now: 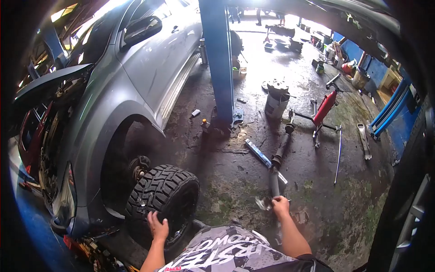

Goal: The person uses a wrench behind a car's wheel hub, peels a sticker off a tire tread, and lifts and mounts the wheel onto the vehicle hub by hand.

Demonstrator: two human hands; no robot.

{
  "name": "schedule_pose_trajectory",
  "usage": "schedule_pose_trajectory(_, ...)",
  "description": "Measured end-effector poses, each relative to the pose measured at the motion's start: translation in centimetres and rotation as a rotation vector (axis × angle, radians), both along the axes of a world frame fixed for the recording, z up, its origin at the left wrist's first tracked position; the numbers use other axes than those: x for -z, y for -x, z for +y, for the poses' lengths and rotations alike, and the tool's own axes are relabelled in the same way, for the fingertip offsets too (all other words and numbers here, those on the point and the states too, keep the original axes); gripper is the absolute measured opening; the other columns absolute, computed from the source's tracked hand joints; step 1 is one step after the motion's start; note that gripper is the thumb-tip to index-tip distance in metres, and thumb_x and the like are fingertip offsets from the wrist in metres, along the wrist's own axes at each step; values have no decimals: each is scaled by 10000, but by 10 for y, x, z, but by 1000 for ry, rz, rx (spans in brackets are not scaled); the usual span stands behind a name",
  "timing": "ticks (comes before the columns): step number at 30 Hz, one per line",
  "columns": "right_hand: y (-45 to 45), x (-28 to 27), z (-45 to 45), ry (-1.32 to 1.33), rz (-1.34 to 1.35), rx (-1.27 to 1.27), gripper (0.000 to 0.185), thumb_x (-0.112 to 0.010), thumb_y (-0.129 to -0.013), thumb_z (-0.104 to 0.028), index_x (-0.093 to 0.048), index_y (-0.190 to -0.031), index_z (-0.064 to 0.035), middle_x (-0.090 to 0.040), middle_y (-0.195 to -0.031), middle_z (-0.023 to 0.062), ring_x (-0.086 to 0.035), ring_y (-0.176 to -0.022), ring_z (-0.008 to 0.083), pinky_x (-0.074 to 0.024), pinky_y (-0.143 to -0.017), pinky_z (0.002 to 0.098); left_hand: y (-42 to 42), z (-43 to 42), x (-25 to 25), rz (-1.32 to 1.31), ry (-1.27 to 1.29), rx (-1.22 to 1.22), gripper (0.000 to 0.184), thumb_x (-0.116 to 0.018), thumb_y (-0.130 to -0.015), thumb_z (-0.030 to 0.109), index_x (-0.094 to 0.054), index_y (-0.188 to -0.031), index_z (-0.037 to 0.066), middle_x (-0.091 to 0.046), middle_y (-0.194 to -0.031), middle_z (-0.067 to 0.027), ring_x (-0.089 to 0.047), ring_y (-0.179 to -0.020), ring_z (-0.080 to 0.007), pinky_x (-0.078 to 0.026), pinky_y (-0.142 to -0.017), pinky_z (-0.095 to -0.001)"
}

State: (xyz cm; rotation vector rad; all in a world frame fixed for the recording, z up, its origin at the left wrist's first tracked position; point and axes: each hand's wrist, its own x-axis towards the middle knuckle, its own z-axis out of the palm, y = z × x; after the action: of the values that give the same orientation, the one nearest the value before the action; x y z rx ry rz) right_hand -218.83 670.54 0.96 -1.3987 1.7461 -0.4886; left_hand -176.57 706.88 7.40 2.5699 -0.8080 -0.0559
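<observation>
My left hand (157, 225) is at the near side of a knobby black off-road tire (158, 190), fingers spread and holding nothing. Whether the fingertips touch the rubber I cannot tell. The tire stands upright beside the front wheel arch of a silver car. My right hand (281, 206) is closed, fingers pinched, over the near end of a long dark shaft (283, 145) on the floor. A blurred, shiny whitish piece (262, 203) sticks out left of those fingers. Beside the shaft is a blue-and-white narrow box (258, 153).
A blue lift post (219, 68) stands beside the silver car (122, 86). On the right are a red stand (325, 108), a long metal rod (339, 154) and a flat metal arm (364, 140). A bucket (276, 103) holds parts. The floor is stained and mossy.
</observation>
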Motion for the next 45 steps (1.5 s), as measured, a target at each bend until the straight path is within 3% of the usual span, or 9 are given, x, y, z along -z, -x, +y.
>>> schedule_pose_trajectory(4, -55, -24, -4, 48, -312, -222, 189, -689, -864, -111, -693, -1014, 2, -710, -844, 76, -657, -732, 136, -517, -613, 298, 57, -111, -86, 267, 257, 403, 453, -727, -809, 113, -580, -1229, 33, -594, -1234, -182, -601, -1131, -358, -497, -969, -410)
schedule_pose_trajectory(8, -114, -124, 25, 122, -432, -403, 198, -685, -849, -109, -695, -1012, 3, -729, -901, 97, -686, -853, 164, -541, -771, 312, 109, -183, -128, 55, 290, 944, 425, -727, -837, 116, -588, -1227, 21, -653, -1127, -177, -650, -1032, -352, -530, -900, -395)
schedule_pose_trajectory(11, -134, -150, 40, 54, -693, -445, 217, -672, -871, -99, -661, -1051, 22, -711, -913, 97, -675, -872, 165, -540, -773, 305, 127, -206, -143, 111, 306, 956, 422, -726, -863, 141, -579, -1237, 11, -652, -1137, -175, -661, -1040, -312, -532, -899, -387)
schedule_pose_trajectory(17, -133, -170, 58, -136, -887, -512, 230, -660, -906, -92, -623, -1086, 47, -677, -997, 115, -668, -875, 176, -543, -756, 294, 142, -201, -122, 1169, 544, 533, 429, -706, -924, 142, -549, -1303, 19, -639, -1173, -142, -621, -1074, -178, -526, -873, -325)
schedule_pose_trajectory(20, -131, -162, 69, -204, -838, -537, 195, -666, -904, -95, -648, -1050, 32, -659, -1008, 108, -666, -872, 175, -544, -755, 300, 141, -195, -120, 1356, 504, 415, 460, -701, -932, 126, -522, -1350, 53, -609, -1218, -107, -611, -1026, -167, -503, -926, -307)
schedule_pose_trajectory(26, -127, -173, 83, 279, -466, -600, 245, -683, -901, -53, -622, -1131, 5, -634, -1008, 83, -633, -889, 143, -528, -784, 280, 148, -189, -111, 1153, 666, 489, 488, -720, -906, 80, -519, -1350, 58, -645, -1066, -73, -620, -930, -128, -519, -840, -279)
schedule_pose_trajectory(32, -126, -163, 77, -32, -810, -592, 391, -712, -866, -130, -589, -1226, -41, -656, -1061, 122, -649, -922, 178, -526, -813, 323, 143, -188, -120, 1190, 779, 529, 455, -695, -903, 19, -522, -1323, 12, -653, -949, -55, -607, -832, -111, -504, -727, -249)
schedule_pose_trajectory(41, -117, -177, 86, -32, -789, -444, 223, -656, -884, -60, -603, -1097, -21, -690, -875, 96, -645, -792, 138, -536, -723, 317, 160, -187, -152, 1077, 744, 488, 378, -694, -910, 58, -559, -1262, 21, -652, -1038, -53, -620, -927, -125, -514, -852, -290)
schedule_pose_trajectory(45, -117, -177, 88, 287, -703, -506, 210, -656, -870, -37, -603, -1073, -29, -687, -844, 128, -679, -750, 199, -542, -702, 330, 144, -185, -123, 1242, 603, 555, 331, -675, -927, 92, -568, -1230, 11, -653, -1053, -61, -628, -950, -148, -516, -881, -315)
